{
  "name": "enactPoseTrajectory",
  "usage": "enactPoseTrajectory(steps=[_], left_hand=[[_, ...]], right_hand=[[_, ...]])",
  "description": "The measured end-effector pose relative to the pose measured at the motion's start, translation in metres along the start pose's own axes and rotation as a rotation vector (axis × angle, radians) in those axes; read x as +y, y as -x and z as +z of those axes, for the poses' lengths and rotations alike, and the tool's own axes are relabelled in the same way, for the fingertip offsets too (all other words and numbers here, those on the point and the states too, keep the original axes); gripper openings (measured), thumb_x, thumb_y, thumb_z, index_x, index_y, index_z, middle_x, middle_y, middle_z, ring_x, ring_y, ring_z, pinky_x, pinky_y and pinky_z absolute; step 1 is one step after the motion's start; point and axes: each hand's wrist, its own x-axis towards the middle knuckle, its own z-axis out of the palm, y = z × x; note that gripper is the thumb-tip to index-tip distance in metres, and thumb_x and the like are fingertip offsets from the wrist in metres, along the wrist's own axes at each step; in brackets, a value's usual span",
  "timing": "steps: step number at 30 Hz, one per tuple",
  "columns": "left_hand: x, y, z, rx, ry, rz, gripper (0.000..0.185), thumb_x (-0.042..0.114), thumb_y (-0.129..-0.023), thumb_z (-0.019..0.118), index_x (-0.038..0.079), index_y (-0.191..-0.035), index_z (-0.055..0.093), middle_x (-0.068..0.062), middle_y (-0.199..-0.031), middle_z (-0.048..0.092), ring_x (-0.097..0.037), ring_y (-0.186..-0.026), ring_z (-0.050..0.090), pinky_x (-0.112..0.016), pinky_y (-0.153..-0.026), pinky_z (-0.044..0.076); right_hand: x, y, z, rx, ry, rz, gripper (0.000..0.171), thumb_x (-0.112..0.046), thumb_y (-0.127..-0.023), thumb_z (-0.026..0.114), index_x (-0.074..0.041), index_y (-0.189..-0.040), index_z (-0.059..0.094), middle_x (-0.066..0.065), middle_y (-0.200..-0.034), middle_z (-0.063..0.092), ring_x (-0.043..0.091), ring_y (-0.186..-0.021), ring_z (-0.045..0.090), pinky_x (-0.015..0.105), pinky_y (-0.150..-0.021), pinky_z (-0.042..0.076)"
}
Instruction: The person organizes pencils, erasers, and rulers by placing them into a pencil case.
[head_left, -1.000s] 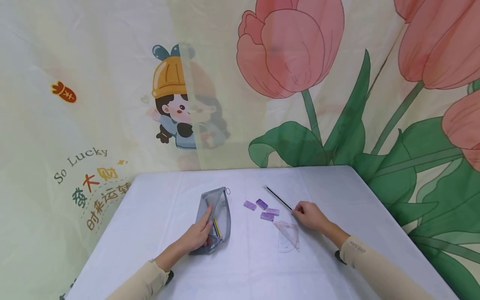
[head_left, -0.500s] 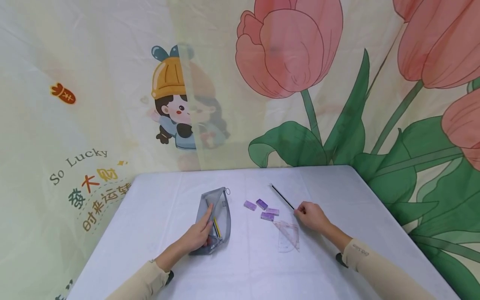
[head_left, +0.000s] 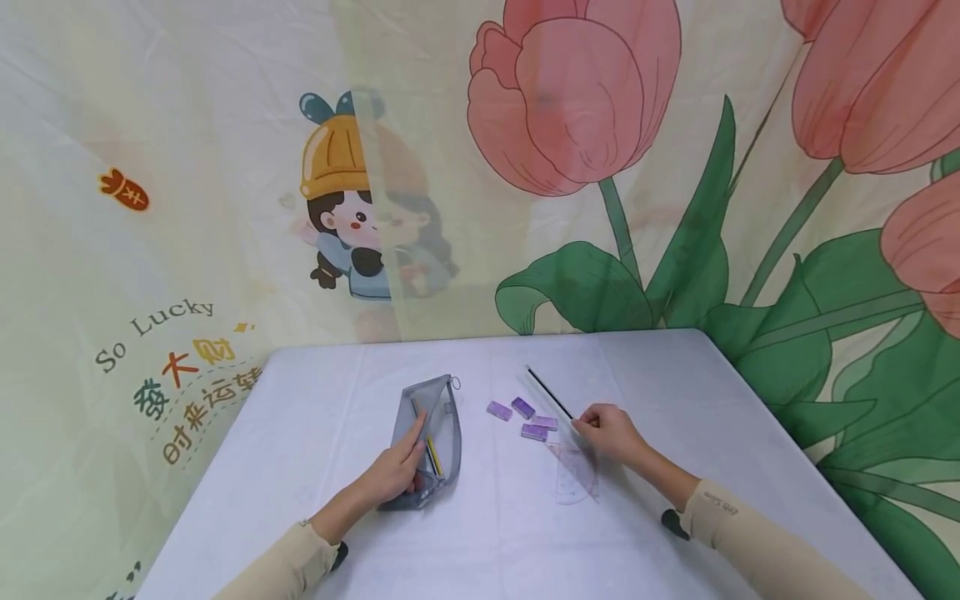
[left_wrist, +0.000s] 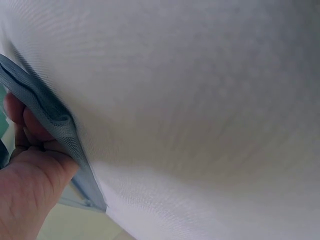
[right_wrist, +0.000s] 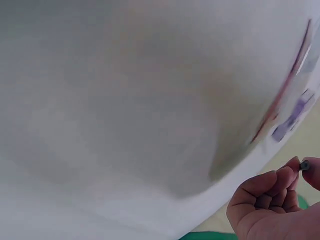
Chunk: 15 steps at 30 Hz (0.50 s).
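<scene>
On the white table, my left hand point(head_left: 396, 472) grips the near end of a grey mesh pencil case point(head_left: 435, 417), with a yellow pencil inside it. In the left wrist view the left hand's fingers point(left_wrist: 27, 130) curl round the pencil case's zip edge point(left_wrist: 47, 112). My right hand point(head_left: 609, 433) pinches the near end of a black pencil point(head_left: 549, 392), which points away to the far left. The right wrist view shows the right hand point(right_wrist: 270, 200) with the black pencil's end point(right_wrist: 305, 165) between thumb and fingertips.
Several purple erasers point(head_left: 522, 407) lie between the pencil case and the black pencil. A clear protractor and set square point(head_left: 573, 472) lie just under the right hand. The table point(head_left: 675, 375) ends at a printed curtain behind and to the right.
My right hand has shifted slightly left with the black pencil in its fingers, and the pencil's far tip has swung left. The left hand and pencil case have stayed put.
</scene>
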Motion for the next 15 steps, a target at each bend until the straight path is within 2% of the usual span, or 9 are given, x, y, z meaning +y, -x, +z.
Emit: enactPoseTrajectory(steps=[6, 15], left_hand=[[-0.001, 0.0, -0.001, 0.001, 0.01, -0.007, 0.055, 0.028, -0.109, 0.032, 0.026, -0.16, 0.011, -0.006, -0.066, 0.054, -0.017, -0.059, 0.057, -0.03, -0.062, 0.048], [-0.001, 0.002, -0.002, 0.003, 0.01, -0.005, 0.055, 0.026, -0.109, 0.033, 0.026, -0.16, 0.013, -0.007, -0.063, 0.055, -0.018, -0.058, 0.057, -0.032, -0.064, 0.047]], right_hand=[[-0.016, 0.004, 0.01, -0.02, -0.059, -0.005, 0.017, -0.02, -0.091, 0.07, -0.005, -0.083, 0.067, 0.002, -0.068, 0.059, 0.013, -0.058, 0.05, 0.026, -0.049, 0.043], [-0.037, 0.01, 0.028, -0.049, -0.12, -0.024, 0.016, -0.018, -0.09, 0.07, -0.006, -0.08, 0.067, 0.0, -0.065, 0.057, 0.01, -0.055, 0.048, 0.024, -0.049, 0.04]])
